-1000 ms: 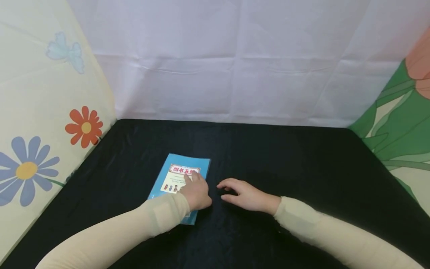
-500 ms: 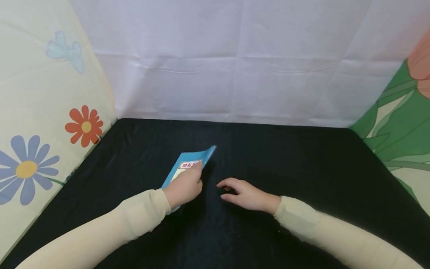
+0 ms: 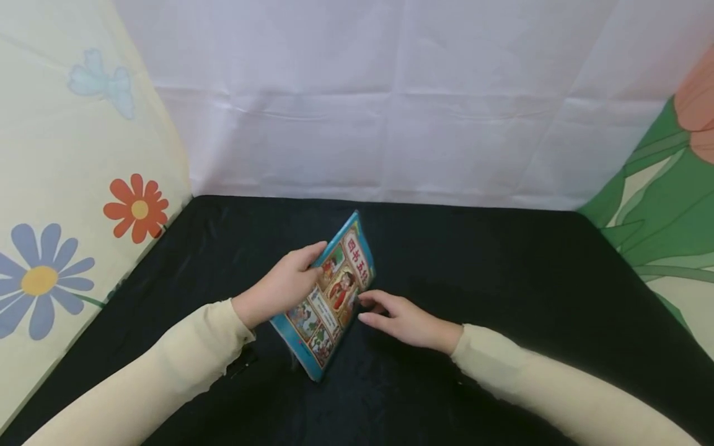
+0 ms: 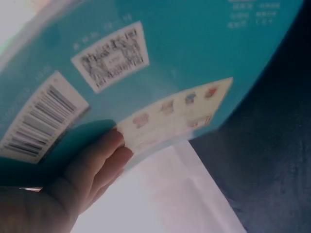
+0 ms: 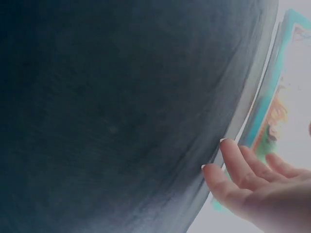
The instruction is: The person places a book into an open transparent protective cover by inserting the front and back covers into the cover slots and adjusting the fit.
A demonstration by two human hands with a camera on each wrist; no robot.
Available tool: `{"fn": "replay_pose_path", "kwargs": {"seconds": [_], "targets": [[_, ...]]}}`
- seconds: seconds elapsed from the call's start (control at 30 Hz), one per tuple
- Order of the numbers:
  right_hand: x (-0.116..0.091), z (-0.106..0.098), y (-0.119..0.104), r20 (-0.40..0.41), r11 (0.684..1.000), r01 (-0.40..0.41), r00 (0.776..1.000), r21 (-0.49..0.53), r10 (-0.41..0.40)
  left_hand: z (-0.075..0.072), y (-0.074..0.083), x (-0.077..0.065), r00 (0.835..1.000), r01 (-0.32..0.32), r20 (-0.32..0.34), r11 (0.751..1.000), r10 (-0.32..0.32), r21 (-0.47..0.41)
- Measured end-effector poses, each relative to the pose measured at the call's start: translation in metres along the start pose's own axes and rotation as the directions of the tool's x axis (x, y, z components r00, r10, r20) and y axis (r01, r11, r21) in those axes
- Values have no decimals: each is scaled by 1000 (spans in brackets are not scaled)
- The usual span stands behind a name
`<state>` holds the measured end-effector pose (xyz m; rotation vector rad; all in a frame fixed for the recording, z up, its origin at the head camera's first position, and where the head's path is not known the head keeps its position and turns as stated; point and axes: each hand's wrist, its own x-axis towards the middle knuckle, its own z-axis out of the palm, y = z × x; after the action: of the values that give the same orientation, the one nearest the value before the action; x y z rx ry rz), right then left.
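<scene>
My left hand (image 3: 287, 282) grips a thin blue book (image 3: 312, 353) by its left side, thumb over the front cover. The book is tilted up on a slant above the black cloth, its colourful picture cover with red Chinese characters showing. In the left wrist view, fingers (image 4: 104, 150) press against the blue back cover (image 4: 189, 53), which carries a barcode and a square printed code. My right hand (image 3: 409, 319) is beside the book's right edge, fingers loosely bent, fingertips right at the edge. The right wrist view has the book (image 5: 272, 102) just beyond the right hand (image 5: 257, 189).
A black cloth (image 3: 502, 279) covers the table. Behind it hangs a white curtain (image 3: 390, 124). Flower-printed cloth (image 3: 56, 167) stands along the left side, and a leaf-and-tulip print (image 3: 675, 198) along the right.
My left hand has lifted the book off the cloth and turned it over, from its plain back to its picture front. My right hand has hardly moved.
</scene>
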<state>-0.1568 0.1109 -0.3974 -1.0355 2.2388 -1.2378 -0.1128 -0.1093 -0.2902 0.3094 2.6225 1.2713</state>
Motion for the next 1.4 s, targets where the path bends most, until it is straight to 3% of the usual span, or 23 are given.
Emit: {"fn": "replay_pose_path", "kwargs": {"seconds": [0.33,0.53,0.7,0.8,0.9,1.17,1.4], "targets": [[4,-2,2,-94,999,-51,994,14,52,-2,7,-7,990,-88,-120,987,72,-132],[6,-7,-2,-125,993,-26,991,117,41,-7,12,-12,984,-147,-137,962,118,-232],[7,-13,-13,-132,974,-117,981,195,144,-11,19,-16,977,-179,-169,934,132,-308],[7,-16,-20,-120,951,-181,969,250,216,-12,22,-18,976,-179,-180,921,122,-345],[9,-18,-24,-95,925,-184,969,333,227,-14,25,-20,974,-195,-185,901,131,-388],[12,-15,-26,-23,811,-131,984,571,175,-11,28,-25,957,-275,-212,842,195,-464],[12,-18,-31,15,722,-82,995,687,98,-7,27,-27,942,-329,-246,783,230,-528]]}}
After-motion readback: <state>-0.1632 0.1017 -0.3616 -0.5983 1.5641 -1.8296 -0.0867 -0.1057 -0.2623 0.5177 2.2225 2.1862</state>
